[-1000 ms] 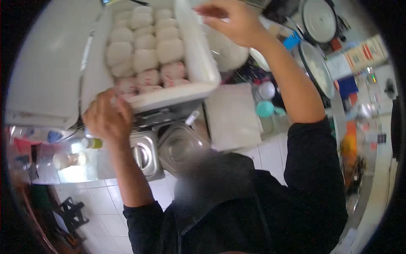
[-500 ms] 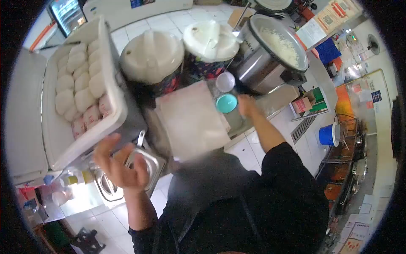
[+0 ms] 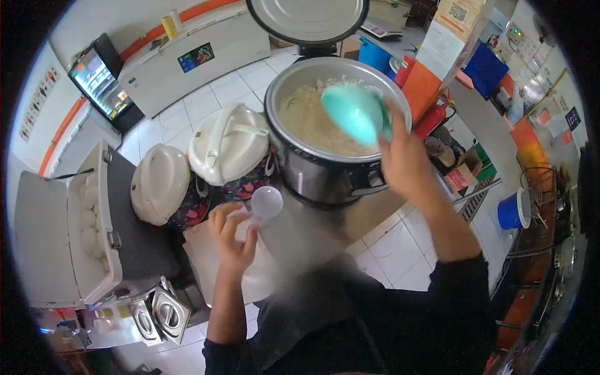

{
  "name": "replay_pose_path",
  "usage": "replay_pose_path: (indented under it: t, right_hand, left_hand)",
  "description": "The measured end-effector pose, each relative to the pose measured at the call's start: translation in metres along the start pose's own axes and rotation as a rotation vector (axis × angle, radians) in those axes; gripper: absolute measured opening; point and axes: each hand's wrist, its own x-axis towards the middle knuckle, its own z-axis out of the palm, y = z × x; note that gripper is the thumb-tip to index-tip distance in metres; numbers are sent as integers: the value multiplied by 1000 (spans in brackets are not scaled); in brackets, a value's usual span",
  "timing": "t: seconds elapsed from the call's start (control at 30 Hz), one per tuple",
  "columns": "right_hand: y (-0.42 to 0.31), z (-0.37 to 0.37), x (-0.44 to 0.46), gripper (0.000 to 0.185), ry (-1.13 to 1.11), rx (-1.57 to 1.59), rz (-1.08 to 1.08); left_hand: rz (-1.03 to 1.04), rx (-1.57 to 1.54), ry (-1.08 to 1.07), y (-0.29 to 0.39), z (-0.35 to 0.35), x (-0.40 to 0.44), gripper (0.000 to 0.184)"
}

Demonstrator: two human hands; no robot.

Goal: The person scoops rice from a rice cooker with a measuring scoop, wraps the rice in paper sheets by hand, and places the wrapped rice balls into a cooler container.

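Observation:
My right hand (image 3: 400,153) is closed on a turquoise bowl-shaped scoop (image 3: 353,112), tilted over the open cooker (image 3: 312,178) that holds rice (image 3: 306,119). Motion blurs the scoop. My left hand (image 3: 234,237) is raised over white paper sheets (image 3: 262,269), fingers apart and curved, holding nothing. Just beyond its fingertips stands a small white cup (image 3: 267,202).
Two lidded pots (image 3: 228,144) with floral sides stand left of the cooker. Farther left is an open insulated box (image 3: 140,225) of wrapped white portions, with steel containers (image 3: 169,312) below it. The cooker's raised lid (image 3: 306,19) is behind.
My right hand has picked up the turquoise scoop and carried it over the rice. My left hand has moved right, from beside the steel containers to above the paper. The view has turned right.

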Motion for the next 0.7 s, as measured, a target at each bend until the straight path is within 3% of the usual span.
replay_pose_path:
  t: [0.1,0.2,0.37,0.7]
  right_hand:
    - [65,-2,84,49,-14,-264,-102]
    - [107,50,151,46,-74,-379,-185]
    - [113,107,205,42,-98,-481,-310]
    - [111,111,198,34,-728,-475,-423]
  left_hand:
    - [43,-169,-17,3,58,51,39]
    - [100,-340,141,13,106,108,63]
    - [142,-394,360,18,165,140,80]
    - [235,-318,482,1,189,126,92]
